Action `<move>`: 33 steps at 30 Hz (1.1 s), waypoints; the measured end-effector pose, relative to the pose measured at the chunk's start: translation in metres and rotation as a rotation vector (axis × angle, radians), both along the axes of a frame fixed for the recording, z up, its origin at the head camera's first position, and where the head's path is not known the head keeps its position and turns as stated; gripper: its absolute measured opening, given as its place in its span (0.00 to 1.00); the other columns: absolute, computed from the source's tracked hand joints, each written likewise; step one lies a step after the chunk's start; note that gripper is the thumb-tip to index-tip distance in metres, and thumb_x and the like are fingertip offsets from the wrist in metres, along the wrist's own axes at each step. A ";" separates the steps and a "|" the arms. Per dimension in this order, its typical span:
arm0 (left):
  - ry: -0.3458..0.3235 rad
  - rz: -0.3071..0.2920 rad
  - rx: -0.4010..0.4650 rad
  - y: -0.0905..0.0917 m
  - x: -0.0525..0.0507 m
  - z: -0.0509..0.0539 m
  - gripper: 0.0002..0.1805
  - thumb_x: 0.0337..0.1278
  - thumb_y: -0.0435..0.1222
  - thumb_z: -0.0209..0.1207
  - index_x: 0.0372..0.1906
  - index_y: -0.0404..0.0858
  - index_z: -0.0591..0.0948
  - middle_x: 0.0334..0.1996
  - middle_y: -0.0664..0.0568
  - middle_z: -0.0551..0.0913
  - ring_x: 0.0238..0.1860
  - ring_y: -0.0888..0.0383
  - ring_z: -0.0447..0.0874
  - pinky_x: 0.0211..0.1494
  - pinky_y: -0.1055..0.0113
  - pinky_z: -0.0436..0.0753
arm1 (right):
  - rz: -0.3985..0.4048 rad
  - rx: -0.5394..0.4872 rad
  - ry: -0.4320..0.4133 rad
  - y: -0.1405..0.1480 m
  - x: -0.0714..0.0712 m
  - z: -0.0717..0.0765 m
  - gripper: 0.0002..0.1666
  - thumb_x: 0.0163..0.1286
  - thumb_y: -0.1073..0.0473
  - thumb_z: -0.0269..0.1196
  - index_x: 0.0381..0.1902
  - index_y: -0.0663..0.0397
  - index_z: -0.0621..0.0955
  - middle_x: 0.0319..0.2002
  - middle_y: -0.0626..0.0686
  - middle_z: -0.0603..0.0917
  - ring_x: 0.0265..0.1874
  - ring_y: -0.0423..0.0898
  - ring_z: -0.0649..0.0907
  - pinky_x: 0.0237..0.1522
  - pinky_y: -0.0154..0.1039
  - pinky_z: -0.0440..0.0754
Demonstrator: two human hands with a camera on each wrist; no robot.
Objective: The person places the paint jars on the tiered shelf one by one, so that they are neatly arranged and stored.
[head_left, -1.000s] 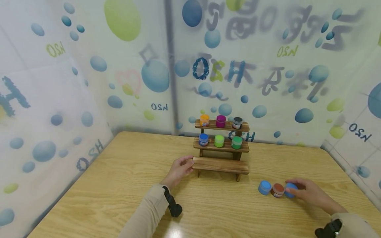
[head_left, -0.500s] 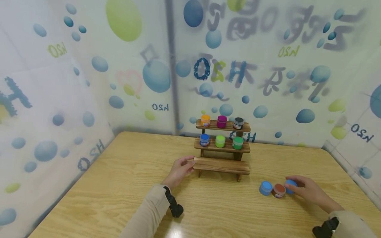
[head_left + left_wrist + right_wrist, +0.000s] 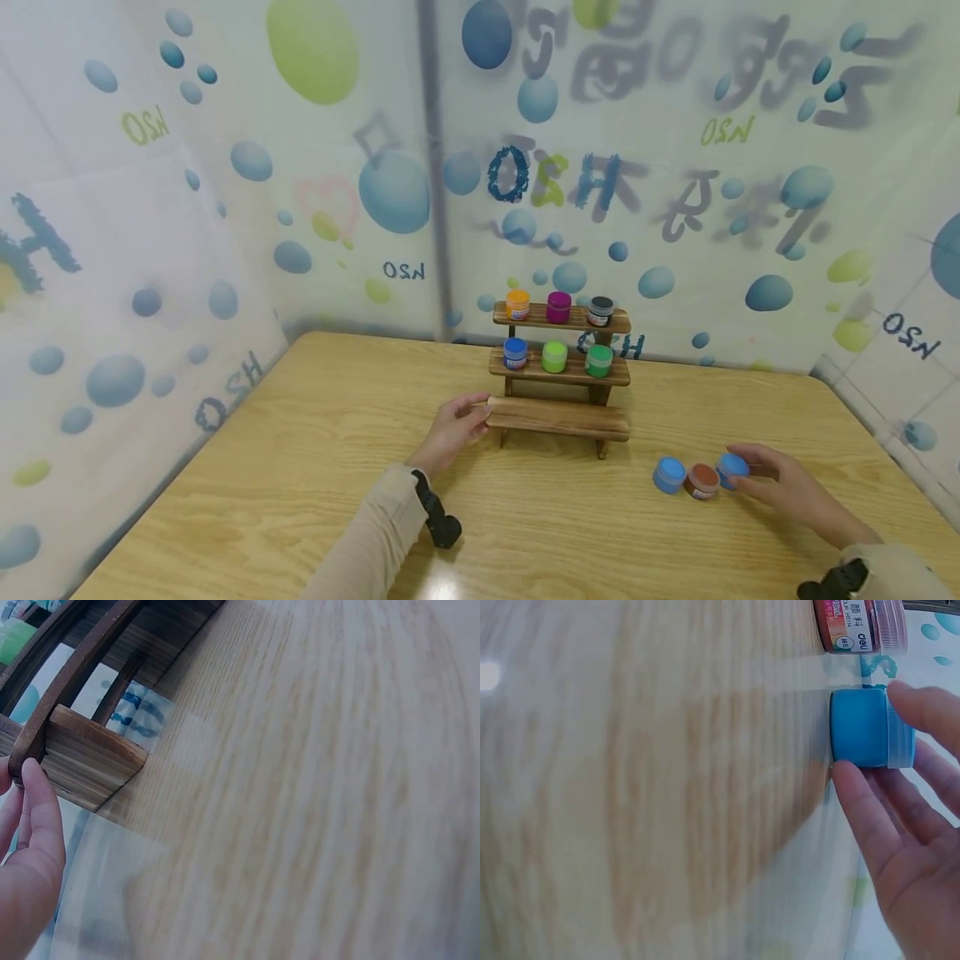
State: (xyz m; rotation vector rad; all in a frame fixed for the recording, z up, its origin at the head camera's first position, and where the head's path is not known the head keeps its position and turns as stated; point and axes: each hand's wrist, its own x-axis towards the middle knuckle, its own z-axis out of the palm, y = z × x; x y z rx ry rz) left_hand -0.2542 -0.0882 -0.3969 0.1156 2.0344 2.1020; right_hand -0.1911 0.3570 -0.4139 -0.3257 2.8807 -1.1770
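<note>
A three-tier wooden display shelf [image 3: 558, 418] stands on the table. My left hand [image 3: 450, 432] pinches the left end of its lowest board between thumb and fingers, also seen with the shelf's side [image 3: 96, 757] in the left wrist view. At the right, my right hand [image 3: 787, 490] is around a blue paint jar [image 3: 732, 467], thumb and fingers spread loosely at its sides. In the right wrist view this jar [image 3: 859, 727] stands on the table, a fingertip by its base and the thumb over its lid. Left of it stand a brown paint jar [image 3: 702, 481] and another blue paint jar [image 3: 669, 474].
The shelf's top board carries orange [image 3: 517, 305], purple [image 3: 558, 307] and black [image 3: 600, 312] jars. On its middle board are blue [image 3: 515, 353], light green [image 3: 554, 357] and green [image 3: 599, 361] jars. Patterned curtains [image 3: 337, 275] surround the wooden table [image 3: 300, 467].
My right hand has drawn back slightly to the right, and its fingers have loosened around the blue jar, which shows more now. The left hand keeps its place on the shelf.
</note>
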 end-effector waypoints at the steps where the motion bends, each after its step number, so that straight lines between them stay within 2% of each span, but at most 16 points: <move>1: 0.001 0.001 -0.002 0.000 0.000 0.000 0.19 0.61 0.31 0.49 0.56 0.28 0.68 0.38 0.47 0.73 0.31 0.61 0.74 0.44 0.63 0.77 | -0.013 -0.003 -0.007 0.000 0.001 0.000 0.29 0.61 0.59 0.60 0.54 0.74 0.68 0.48 0.67 0.73 0.35 0.24 0.72 0.34 0.29 0.76; 3: 0.005 0.002 -0.004 0.000 -0.002 -0.002 0.20 0.61 0.31 0.50 0.56 0.28 0.69 0.38 0.47 0.73 0.31 0.61 0.74 0.43 0.63 0.77 | -0.021 -0.011 -0.018 -0.001 0.001 0.000 0.29 0.61 0.59 0.59 0.54 0.74 0.68 0.47 0.67 0.73 0.34 0.24 0.72 0.33 0.30 0.77; 11: 0.001 0.012 0.011 -0.001 -0.015 -0.022 0.21 0.59 0.35 0.53 0.56 0.31 0.70 0.40 0.46 0.73 0.33 0.61 0.74 0.42 0.65 0.78 | -0.054 -0.001 -0.037 -0.003 0.002 0.003 0.29 0.62 0.56 0.59 0.55 0.72 0.68 0.48 0.67 0.73 0.34 0.22 0.71 0.33 0.31 0.77; 21: -0.005 0.021 0.002 -0.001 -0.016 -0.024 0.21 0.59 0.36 0.53 0.56 0.33 0.70 0.40 0.46 0.74 0.32 0.61 0.74 0.41 0.67 0.78 | -0.058 0.018 -0.009 -0.006 0.000 0.018 0.30 0.63 0.54 0.57 0.56 0.71 0.67 0.48 0.65 0.74 0.36 0.24 0.71 0.33 0.31 0.76; 22: -0.006 0.020 0.002 -0.001 -0.015 -0.024 0.21 0.59 0.36 0.53 0.56 0.33 0.70 0.39 0.47 0.74 0.32 0.61 0.74 0.40 0.67 0.78 | -0.054 0.018 0.013 -0.006 -0.001 0.019 0.30 0.63 0.55 0.57 0.56 0.71 0.67 0.47 0.61 0.75 0.36 0.23 0.71 0.33 0.31 0.76; 26: -0.009 0.024 -0.001 -0.001 -0.016 -0.024 0.20 0.59 0.36 0.53 0.56 0.33 0.71 0.38 0.48 0.74 0.32 0.60 0.74 0.40 0.67 0.78 | -0.042 0.037 0.078 -0.008 -0.002 0.028 0.28 0.63 0.56 0.58 0.55 0.71 0.68 0.45 0.57 0.77 0.36 0.22 0.71 0.32 0.30 0.76; 33: -0.004 0.036 0.000 0.000 -0.016 -0.024 0.20 0.59 0.35 0.53 0.55 0.33 0.71 0.38 0.47 0.74 0.31 0.61 0.75 0.39 0.69 0.78 | 0.021 0.034 0.195 -0.020 -0.005 0.043 0.24 0.61 0.60 0.59 0.52 0.69 0.71 0.42 0.36 0.74 0.37 0.22 0.71 0.33 0.27 0.75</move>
